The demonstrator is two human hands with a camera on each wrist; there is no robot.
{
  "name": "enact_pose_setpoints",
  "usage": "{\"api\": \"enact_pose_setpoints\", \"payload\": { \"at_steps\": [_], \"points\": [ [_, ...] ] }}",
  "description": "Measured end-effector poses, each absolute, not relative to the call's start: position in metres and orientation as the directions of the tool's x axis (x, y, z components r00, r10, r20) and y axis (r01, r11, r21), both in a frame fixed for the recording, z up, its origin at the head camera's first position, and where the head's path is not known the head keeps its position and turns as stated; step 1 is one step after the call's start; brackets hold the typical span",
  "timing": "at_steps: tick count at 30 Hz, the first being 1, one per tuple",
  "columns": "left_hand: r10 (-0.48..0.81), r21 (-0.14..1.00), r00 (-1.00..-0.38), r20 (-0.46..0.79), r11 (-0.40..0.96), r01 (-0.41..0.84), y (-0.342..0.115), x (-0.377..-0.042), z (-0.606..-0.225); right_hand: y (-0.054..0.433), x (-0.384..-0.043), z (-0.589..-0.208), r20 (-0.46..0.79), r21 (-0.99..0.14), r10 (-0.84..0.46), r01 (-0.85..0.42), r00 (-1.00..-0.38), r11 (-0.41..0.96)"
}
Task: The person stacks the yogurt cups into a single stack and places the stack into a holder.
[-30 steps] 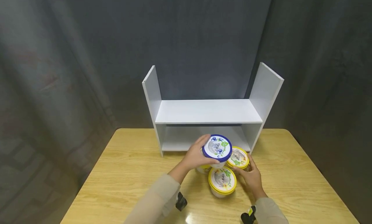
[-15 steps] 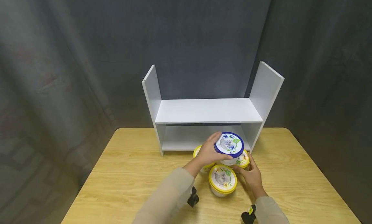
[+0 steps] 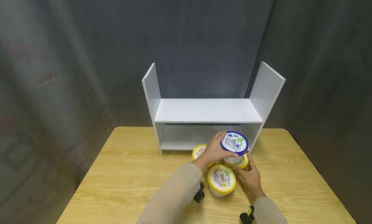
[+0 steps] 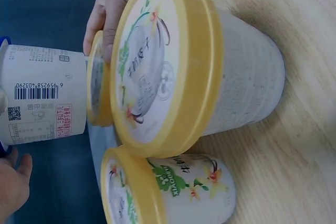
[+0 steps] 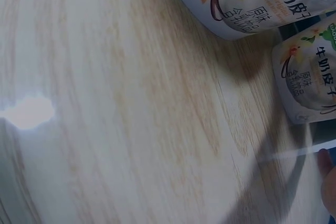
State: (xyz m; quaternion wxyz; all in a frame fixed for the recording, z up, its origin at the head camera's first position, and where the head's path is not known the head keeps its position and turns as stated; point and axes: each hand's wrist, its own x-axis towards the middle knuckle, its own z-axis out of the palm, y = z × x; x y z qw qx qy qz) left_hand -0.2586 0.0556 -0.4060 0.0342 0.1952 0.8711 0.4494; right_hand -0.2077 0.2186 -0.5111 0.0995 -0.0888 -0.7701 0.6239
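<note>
My left hand (image 3: 215, 150) holds a blue-lidded tub (image 3: 234, 142) by its rim, thumb on the near side. The tub is upright over the right-hand yellow-lidded tub (image 3: 243, 161), partly covering its lid. In the left wrist view the blue-lidded tub's barcoded white wall (image 4: 44, 95) shows, its base close to a yellow lid (image 4: 100, 87); I cannot tell whether they touch. My right hand (image 3: 252, 180) grips that lower tub, thumb in front and fingers on its right side. Two more yellow-lidded tubs stand nearby: one in front (image 3: 222, 178), another at the left (image 3: 199, 150), partly behind my left hand.
A white two-tier shelf (image 3: 208, 110) stands behind the tubs at the back of the wooden table (image 3: 130, 172). Its lower board (image 3: 183, 137) lies just beyond them. Dark grey curtains (image 3: 203, 40) hang behind and on both sides.
My left hand has carried the blue-lidded tub to the right, over the right-hand yellow-lidded tub. The left yellow-lidded tub has come more into sight. My right hand has stayed in place.
</note>
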Motion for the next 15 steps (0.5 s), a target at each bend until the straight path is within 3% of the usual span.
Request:
{"api": "enact_pose_setpoints", "payload": {
  "at_steps": [15],
  "points": [
    [0.379, 0.801, -0.916, 0.129, 0.505, 0.322, 0.071, -0.260, -0.414, 0.220, -0.206, -0.515, 0.026, -0.987, 0.257, 0.016, -0.966, 0.161]
  ]
}}
